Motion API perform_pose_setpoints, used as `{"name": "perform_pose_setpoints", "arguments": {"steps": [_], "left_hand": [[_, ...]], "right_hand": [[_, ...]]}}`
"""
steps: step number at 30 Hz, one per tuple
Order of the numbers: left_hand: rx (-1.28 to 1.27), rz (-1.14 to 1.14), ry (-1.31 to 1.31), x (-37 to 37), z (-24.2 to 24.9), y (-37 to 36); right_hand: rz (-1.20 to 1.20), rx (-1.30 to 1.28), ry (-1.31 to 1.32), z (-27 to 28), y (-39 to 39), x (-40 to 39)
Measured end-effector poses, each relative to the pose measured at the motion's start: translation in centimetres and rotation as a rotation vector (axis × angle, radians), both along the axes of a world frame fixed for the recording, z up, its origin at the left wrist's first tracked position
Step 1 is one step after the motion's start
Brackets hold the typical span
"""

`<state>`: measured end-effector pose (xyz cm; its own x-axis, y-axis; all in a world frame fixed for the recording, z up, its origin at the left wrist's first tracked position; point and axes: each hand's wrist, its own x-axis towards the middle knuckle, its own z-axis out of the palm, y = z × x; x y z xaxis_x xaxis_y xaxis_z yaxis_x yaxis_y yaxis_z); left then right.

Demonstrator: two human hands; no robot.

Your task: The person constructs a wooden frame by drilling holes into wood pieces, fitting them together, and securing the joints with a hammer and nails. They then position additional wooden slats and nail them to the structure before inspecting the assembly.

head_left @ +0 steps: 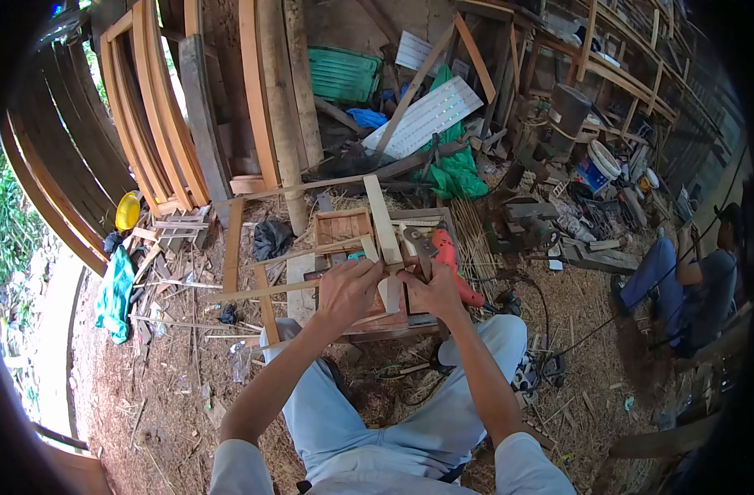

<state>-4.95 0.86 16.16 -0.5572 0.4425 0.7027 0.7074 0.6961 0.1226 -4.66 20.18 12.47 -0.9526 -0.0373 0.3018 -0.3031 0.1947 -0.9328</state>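
Meeting at frame centre, left hand (352, 289) pinching a wooden strip (270, 290), right hand (434, 290) with curled fingers, hold unclear, near red power tool (448, 254).

The power tool (459, 285) is red; the trousers of the camera wearer (327, 404) are pale blue. At the far side lie a green crate (344, 74), a white panel (426, 115) with rows of small marks, and green plastic (457, 175). At left, a basin (128, 211) is yellow and a bag (115, 301) turquoise; at right, a seated person (698, 280) has blue trousers.
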Motion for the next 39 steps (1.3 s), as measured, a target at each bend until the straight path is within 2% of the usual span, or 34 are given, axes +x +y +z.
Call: {"name": "perform_pose_setpoints", "arguments": {"steps": [4,8,10,13,17,23,25,29,31,35,37,39], "left_hand": [[-0.028,-0.032,-0.009,0.1,0.2,-0.2],[-0.025,-0.022,-0.011,0.0,0.1,-0.4],[-0.039,-0.024,-0.013,0.1,0.1,-0.4],[-0.013,-0.019,0.005,0.3,0.1,-0.2],[-0.028,0.026,0.013,0.8,-0.5,0.3],[-0.002,0.051,0.089,1.0,-0.3,1.2],[-0.019,0.058,0.043,1.3,-0.2,1.3],[-0.004,0.033,0.039,1.3,0.1,1.3],[-0.006,0.023,0.058,1.0,0.1,1.2],[-0.019,0.03,0.061,1.0,0.5,1.5],[-0.015,0.041,0.061,1.2,0.4,1.5],[-0.022,0.047,0.064,1.0,0.3,1.3]], "right_hand": [[0.069,0.186,-0.047,1.7,0.7,0.1],[0.086,0.206,0.014,-0.9,1.2,-1.3],[0.13,0.037,0.025,-1.3,1.0,-1.3],[0.149,0.01,-0.019,-1.2,1.2,-1.4],[0.117,0.158,-0.165,-0.8,1.5,-1.3],[0.052,-0.139,-0.011,-0.6,0.8,-0.5],[0.104,-0.234,-0.244,0.9,1.3,0.1],[0.111,-0.276,-0.353,1.4,1.1,-0.1],[0.139,-0.381,-0.424,2.6,0.8,0.0],[0.087,-0.338,-0.424,2.5,1.0,-0.2],[0.012,-0.194,-0.353,1.6,1.8,-0.5],[0.006,-0.208,-0.367,1.8,3.1,-0.8]]}}
